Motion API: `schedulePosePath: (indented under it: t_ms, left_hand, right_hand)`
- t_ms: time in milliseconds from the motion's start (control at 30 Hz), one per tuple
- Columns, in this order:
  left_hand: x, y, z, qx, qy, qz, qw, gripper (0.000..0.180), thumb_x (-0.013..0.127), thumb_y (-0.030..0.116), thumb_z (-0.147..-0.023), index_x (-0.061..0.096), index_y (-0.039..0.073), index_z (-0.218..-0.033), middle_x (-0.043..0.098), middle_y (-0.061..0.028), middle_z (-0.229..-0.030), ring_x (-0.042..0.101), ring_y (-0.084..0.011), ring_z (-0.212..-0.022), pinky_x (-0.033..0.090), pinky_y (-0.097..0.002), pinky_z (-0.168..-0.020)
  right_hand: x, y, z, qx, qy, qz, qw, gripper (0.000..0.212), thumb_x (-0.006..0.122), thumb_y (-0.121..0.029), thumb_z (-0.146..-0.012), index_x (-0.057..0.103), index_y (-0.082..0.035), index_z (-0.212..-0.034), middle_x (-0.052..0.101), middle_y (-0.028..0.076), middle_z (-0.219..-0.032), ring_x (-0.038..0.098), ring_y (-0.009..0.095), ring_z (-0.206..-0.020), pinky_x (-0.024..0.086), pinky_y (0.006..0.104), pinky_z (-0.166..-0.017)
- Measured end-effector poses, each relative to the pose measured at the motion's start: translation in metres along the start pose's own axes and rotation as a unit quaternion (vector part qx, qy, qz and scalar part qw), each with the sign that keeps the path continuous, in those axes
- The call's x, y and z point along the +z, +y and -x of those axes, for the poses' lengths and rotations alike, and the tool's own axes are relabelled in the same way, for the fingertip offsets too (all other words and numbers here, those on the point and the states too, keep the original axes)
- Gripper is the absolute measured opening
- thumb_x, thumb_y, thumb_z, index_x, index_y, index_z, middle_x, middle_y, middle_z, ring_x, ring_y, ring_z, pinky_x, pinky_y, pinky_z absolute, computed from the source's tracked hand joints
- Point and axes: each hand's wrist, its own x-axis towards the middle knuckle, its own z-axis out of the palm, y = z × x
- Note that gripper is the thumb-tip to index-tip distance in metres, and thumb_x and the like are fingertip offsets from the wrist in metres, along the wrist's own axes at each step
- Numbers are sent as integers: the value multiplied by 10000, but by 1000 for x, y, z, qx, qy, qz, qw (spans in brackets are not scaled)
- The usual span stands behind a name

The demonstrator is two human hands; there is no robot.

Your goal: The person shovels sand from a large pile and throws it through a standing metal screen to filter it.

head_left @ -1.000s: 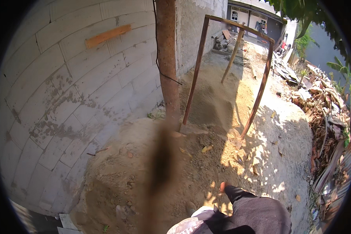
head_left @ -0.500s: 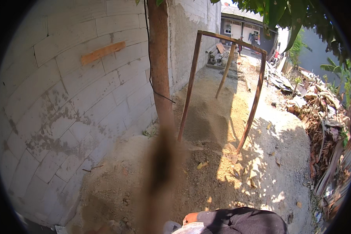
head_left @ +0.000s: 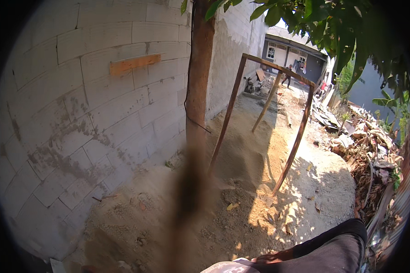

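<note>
My right hand (head_left: 273,257) shows at the lower edge, at the end of a dark sleeve (head_left: 330,248). It is in shade, beside a pale, light-coloured thing (head_left: 232,267) whose kind I cannot make out; its fingers are mostly hidden. My left hand is not in the picture. In front of me stands a dark wooden frame (head_left: 278,70) with a mesh screen, propped at a slant by a wooden pole (head_left: 266,103). Sandy soil (head_left: 234,157) lies heaped against and under it. A blurred brown upright shape (head_left: 187,204) covers the middle of the lower view.
A pale block wall (head_left: 100,100) with a plank (head_left: 134,64) on it runs along the left. A tree trunk (head_left: 199,82) stands beside it. Debris (head_left: 373,150) is piled at the right. A person (head_left: 287,75) is far off before a house; leaves (head_left: 341,27) hang overhead.
My right hand and sleeve have shifted right, the sleeve reaching higher. The view has tilted, so wall, frame and trunk sit lower and the trunk further right. The distant person shows more fully.
</note>
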Motion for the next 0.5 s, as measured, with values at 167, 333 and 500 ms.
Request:
schedulePosePath:
  t_ms: [167, 333, 500]
  left_hand:
    - [-18, -1, -14, -6, 17, 1, 1000, 264, 583, 248, -884, 645, 48, -1046, 661, -114, -900, 639, -251, -703, 520, -426, -620]
    - [-63, -31, -23, -73, 73, -16, 995, 290, 575, 260, -891, 657, 47, -1070, 678, -120, -932, 660, -258, -736, 535, -435, -646]
    - [-172, -133, -34, -55, -18, -522, 851, 316, 567, 272, -897, 669, 46, -1093, 695, -126, -964, 681, -265, -768, 549, -443, -672]
  right_hand:
    - [7, -12, -12, -21, 20, -6, 1000, 479, 570, -312, -891, 538, -87, -1313, 555, 188, -1305, 549, 376, -1167, 445, 450, -959]
    - [16, -7, -21, -54, 28, -21, 998, 493, 575, -302, -885, 529, -68, -1316, 543, 195, -1316, 541, 376, -1178, 438, 448, -968]
    - [17, -8, -23, -82, 32, -31, 996, 506, 579, -291, -879, 520, -49, -1319, 532, 202, -1327, 534, 377, -1189, 431, 447, -976]
